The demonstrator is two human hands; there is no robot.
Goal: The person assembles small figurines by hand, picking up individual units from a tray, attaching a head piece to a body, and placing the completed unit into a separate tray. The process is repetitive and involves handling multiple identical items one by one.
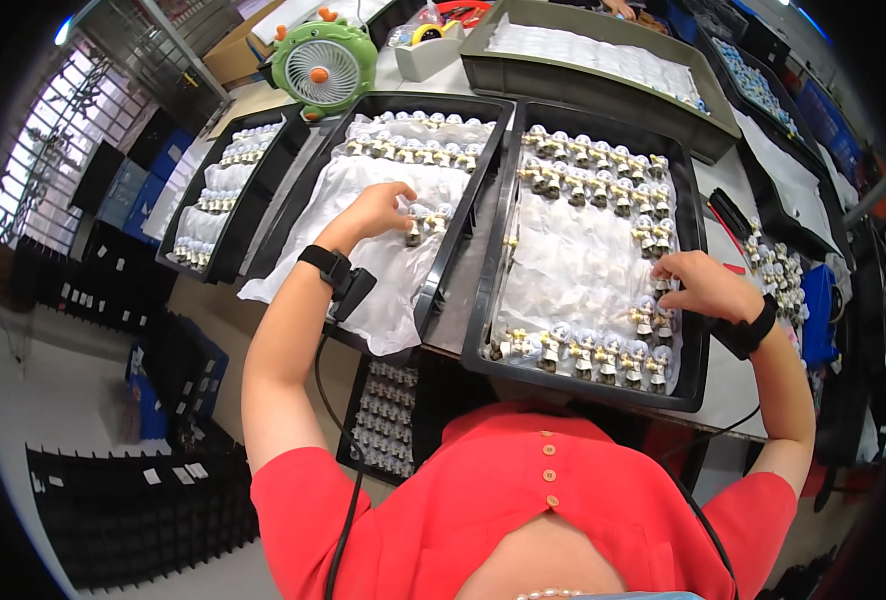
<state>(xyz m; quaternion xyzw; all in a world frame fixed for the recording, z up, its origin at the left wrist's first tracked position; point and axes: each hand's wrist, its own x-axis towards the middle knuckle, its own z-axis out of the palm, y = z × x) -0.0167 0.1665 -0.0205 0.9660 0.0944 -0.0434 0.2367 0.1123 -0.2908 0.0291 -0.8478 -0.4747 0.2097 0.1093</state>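
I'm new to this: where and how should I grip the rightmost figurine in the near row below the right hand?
Probably grip the figurine at its pale middle, from above and the right: another figurine crowds its left; white lining shows on its right.

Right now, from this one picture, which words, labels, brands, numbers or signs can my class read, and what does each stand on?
None can be read.
White labels on the black crates at the left: too small and blurred to read.
Green fan: no legible lettering.
Figurines: no legible lettering.
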